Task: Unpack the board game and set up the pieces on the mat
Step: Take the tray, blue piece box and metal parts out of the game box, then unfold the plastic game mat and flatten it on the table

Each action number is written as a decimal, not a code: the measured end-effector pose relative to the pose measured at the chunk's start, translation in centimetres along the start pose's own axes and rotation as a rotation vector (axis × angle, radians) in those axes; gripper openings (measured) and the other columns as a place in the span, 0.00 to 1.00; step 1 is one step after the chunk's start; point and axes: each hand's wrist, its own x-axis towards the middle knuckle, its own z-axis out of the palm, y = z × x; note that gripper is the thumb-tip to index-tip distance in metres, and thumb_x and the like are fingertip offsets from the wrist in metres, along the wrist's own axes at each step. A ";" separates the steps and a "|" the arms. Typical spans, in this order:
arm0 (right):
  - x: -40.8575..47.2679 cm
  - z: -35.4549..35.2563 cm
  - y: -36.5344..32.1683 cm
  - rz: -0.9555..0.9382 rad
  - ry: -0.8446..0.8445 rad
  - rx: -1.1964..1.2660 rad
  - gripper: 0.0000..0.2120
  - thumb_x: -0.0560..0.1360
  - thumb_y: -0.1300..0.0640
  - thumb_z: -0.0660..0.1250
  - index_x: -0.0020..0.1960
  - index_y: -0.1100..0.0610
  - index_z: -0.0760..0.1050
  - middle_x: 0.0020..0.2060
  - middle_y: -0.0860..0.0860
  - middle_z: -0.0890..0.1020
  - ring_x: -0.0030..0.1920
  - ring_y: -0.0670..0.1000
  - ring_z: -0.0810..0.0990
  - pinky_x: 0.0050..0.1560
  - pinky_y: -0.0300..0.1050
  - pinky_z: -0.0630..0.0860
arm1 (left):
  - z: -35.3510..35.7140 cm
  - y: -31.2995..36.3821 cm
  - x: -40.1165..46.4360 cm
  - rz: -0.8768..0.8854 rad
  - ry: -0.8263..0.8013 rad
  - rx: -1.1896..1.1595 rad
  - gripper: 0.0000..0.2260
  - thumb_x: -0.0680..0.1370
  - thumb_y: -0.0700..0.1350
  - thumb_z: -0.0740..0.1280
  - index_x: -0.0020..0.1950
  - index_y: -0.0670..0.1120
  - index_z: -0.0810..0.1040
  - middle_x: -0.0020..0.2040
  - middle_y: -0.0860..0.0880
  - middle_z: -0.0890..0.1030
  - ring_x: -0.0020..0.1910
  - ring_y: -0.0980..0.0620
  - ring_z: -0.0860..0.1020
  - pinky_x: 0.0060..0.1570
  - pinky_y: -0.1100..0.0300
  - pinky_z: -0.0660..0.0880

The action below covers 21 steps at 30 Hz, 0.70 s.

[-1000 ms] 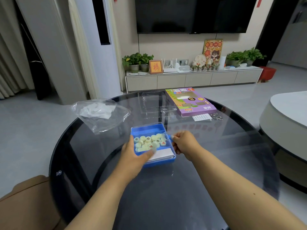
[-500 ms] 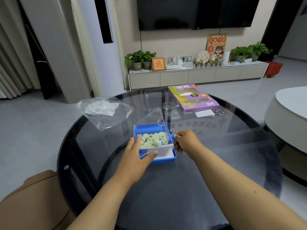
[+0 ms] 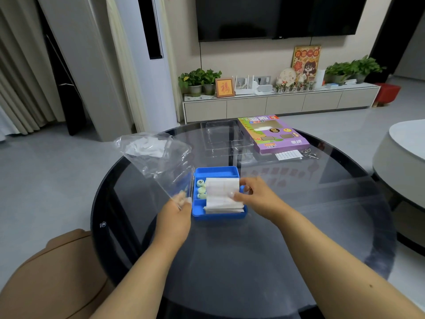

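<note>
While the blue case (image 3: pixel 218 211) sits near the middle of the round dark-glass counter (image 3: pixel 253 261), its clear lid (image 3: pixel 174 178) stands swung open at its left edge, pinched by the fingers of the left hand (image 3: pixel 177 215), and the right hand (image 3: pixel 250 194) pinches the folded white mat (image 3: pixel 222 195) lying across the case. Three pale round pieces (image 3: pixel 201 189) show beside the mat in one compartment. Farther back lie one crumpled plastic bag (image 3: pixel 149 146), one clear tray (image 3: pixel 220 137) and one purple game box (image 3: pixel 273 133), with a grey-tiled living room, TV and low cabinet (image 3: pixel 276 103) beyond.
</note>
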 end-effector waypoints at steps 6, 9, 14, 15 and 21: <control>-0.3 0.7 -0.3 0.066 0.103 0.068 0.12 0.76 0.55 0.67 0.37 0.60 0.73 0.29 0.49 0.72 0.29 0.47 0.66 0.29 0.36 0.64 | -0.2 1.3 0.1 -0.160 0.045 -0.406 0.07 0.81 0.42 0.60 0.50 0.51 0.76 0.47 0.46 0.80 0.48 0.48 0.77 0.55 0.49 0.74; -0.5 0.6 -0.8 0.105 0.146 0.262 0.11 0.77 0.54 0.65 0.43 0.62 0.73 0.32 0.49 0.74 0.30 0.48 0.66 0.33 0.40 0.65 | -0.4 1.9 0.2 -0.230 0.052 -0.540 0.09 0.82 0.41 0.58 0.62 0.43 0.72 0.51 0.45 0.81 0.55 0.46 0.79 0.60 0.41 0.73; -0.3 0.4 -2.2 0.119 0.233 0.573 0.06 0.80 0.57 0.61 0.50 0.59 0.75 0.36 0.52 0.78 0.36 0.50 0.75 0.41 0.45 0.74 | -1.5 2.6 0.8 -0.231 0.116 -0.694 0.07 0.81 0.35 0.56 0.48 0.41 0.73 0.36 0.46 0.81 0.44 0.48 0.80 0.54 0.44 0.75; -0.3 0.4 -2.5 0.125 0.246 0.613 0.06 0.80 0.57 0.61 0.51 0.57 0.75 0.38 0.53 0.79 0.36 0.50 0.77 0.40 0.44 0.76 | -1.7 2.7 0.9 -0.221 0.124 -0.705 0.08 0.81 0.35 0.56 0.46 0.42 0.73 0.38 0.45 0.81 0.43 0.48 0.79 0.51 0.45 0.76; -0.3 0.5 -3.8 0.114 0.256 0.834 0.08 0.81 0.59 0.57 0.57 0.57 0.72 0.49 0.54 0.79 0.46 0.55 0.80 0.37 0.45 0.81 | -3.7 2.9 2.6 -0.182 0.179 -0.799 0.09 0.81 0.35 0.56 0.61 0.40 0.69 0.45 0.42 0.80 0.45 0.48 0.80 0.41 0.50 0.77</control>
